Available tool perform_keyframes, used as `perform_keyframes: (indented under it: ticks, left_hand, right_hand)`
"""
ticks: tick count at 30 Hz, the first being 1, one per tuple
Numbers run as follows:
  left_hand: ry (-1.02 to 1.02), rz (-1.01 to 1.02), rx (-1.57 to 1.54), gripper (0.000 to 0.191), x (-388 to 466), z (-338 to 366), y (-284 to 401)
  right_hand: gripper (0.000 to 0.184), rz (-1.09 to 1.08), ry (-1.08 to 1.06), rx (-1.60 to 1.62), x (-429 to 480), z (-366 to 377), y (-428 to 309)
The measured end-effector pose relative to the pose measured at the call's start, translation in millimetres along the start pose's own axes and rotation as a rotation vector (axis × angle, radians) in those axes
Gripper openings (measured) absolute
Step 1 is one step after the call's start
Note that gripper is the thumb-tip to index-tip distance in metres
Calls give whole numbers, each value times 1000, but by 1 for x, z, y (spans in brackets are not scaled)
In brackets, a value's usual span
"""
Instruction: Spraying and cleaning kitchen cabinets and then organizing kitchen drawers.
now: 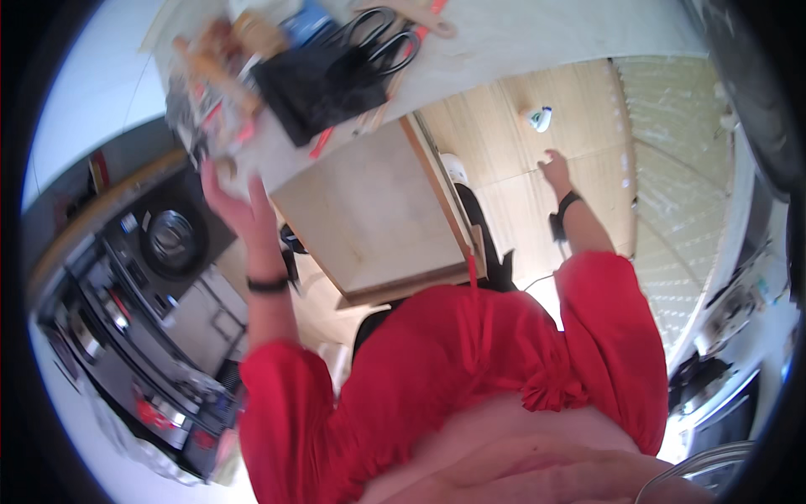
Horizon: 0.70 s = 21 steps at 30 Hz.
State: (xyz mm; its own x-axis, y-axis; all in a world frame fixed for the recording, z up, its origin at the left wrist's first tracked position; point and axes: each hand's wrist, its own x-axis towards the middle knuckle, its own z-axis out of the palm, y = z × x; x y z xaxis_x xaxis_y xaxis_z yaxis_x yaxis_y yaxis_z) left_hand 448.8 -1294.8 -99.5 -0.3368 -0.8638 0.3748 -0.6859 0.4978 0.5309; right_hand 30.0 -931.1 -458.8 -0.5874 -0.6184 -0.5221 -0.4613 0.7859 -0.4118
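Note:
My left hand (238,205) is raised at the left edge of a cluttered pale countertop (419,88). Its thumb and fingers are apart, and a small tan thing (224,169), too blurred to name, shows just beyond them. Out to the right, my right hand (556,171) hangs over the wood-look floor with loosely bent fingers and nothing visible in it. Between my arms a wooden drawer (378,214) stands pulled out in front of my body. On the countertop lie a black box-like holder (308,94), scissors (384,44) with grey-lined black handles and a wooden rod-shaped utensil (217,75).
A white thing with a green mark (539,118) is on the floor past my right hand. A dark front-loading washing machine (173,242) stands at the left, near a black shelf unit (113,315). A translucent patterned mat (670,170) covers floor at the right.

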Motion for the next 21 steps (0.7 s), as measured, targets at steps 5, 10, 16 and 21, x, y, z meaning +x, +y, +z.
perform_keyframes:
  ticks: [5, 10, 16, 21]
  left_hand:
    - [-311, -86, 314, 73, -138, -66, -5]
    - [-685, -208, 936, 77, -227, -163, -15]
    - [-887, -361, 1101, 76, -235, -174, 19]
    - [-932, -281, 1029, 73, -233, -155, 19]
  right_hand:
    - [73, 383, 39, 37, 82, 22, 12]
    - [85, 427, 56, 202, 136, 64, 17]
    - [54, 611, 135, 278, 187, 106, 39]
    - [48, 561, 107, 621, 192, 151, 59]
